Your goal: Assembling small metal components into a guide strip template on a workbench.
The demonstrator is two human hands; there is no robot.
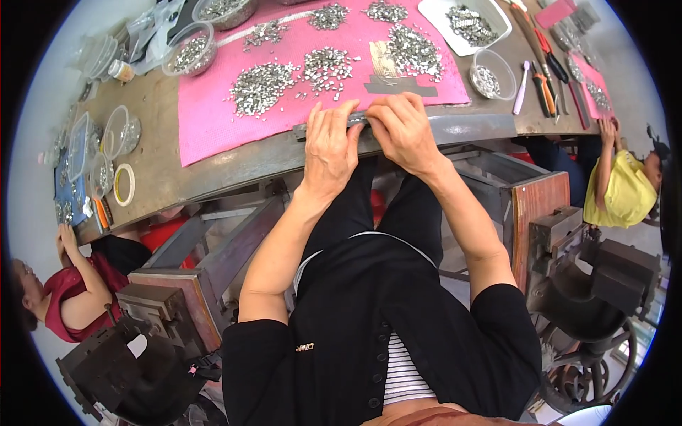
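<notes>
At the near edge of the workbench, both my hands are side by side with fingers bent and pinched inward. My left hand (330, 148) is closed on a narrow dark grey metal strip (300, 132), whose end sticks out past the fingers. My right hand (403, 135) is closed on the same strip, its thumb and fingertips close to the left hand's. Small silvery bits show between the hands, too small to make out. Just beyond them, piles of small silver metal pieces (263, 86) lie on a pink mat (202, 138).
Tubs of metal pieces include a white tray (425, 8) and a clear tub (511, 84). Orange-handled pliers (544, 94) and a pink-white toothbrush (521, 89) lie right; a tape roll (124, 184) lies left. Co-workers sit at both sides, near dark machine presses (625, 273).
</notes>
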